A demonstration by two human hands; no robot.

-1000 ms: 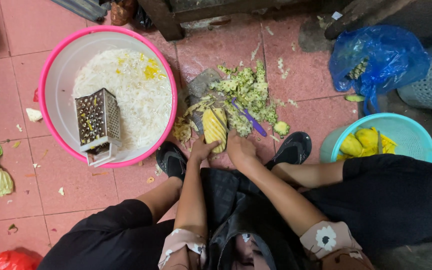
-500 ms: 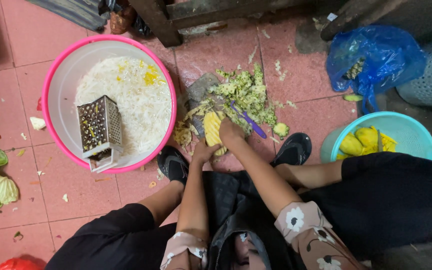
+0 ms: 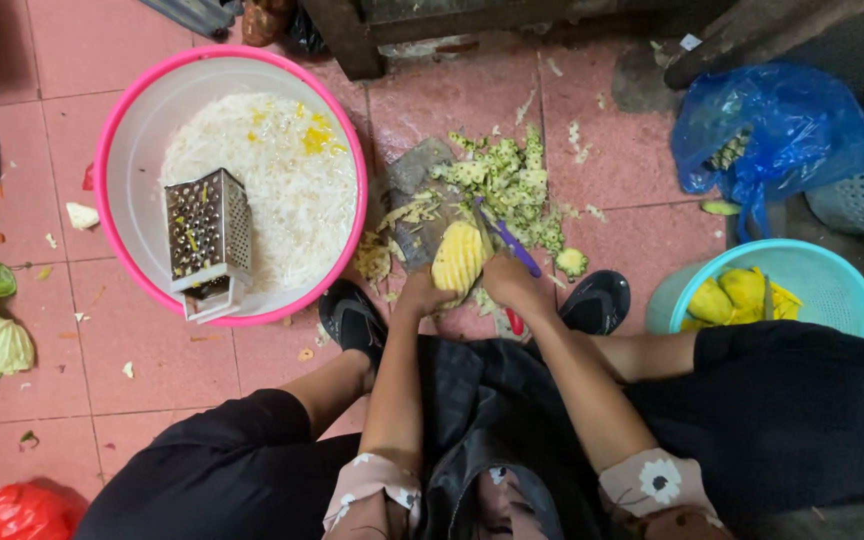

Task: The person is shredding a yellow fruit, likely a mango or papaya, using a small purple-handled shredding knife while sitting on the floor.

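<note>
I see my left hand (image 3: 420, 296) gripping a peeled yellow pineapple (image 3: 458, 258) just right of the pink basin (image 3: 122, 130). My right hand (image 3: 512, 283) is closed around a purple-handled knife (image 3: 515, 247) touching the fruit. A metal grater (image 3: 207, 240) stands inside the basin on white shreds. Green peelings (image 3: 507, 180) lie further right.
</note>
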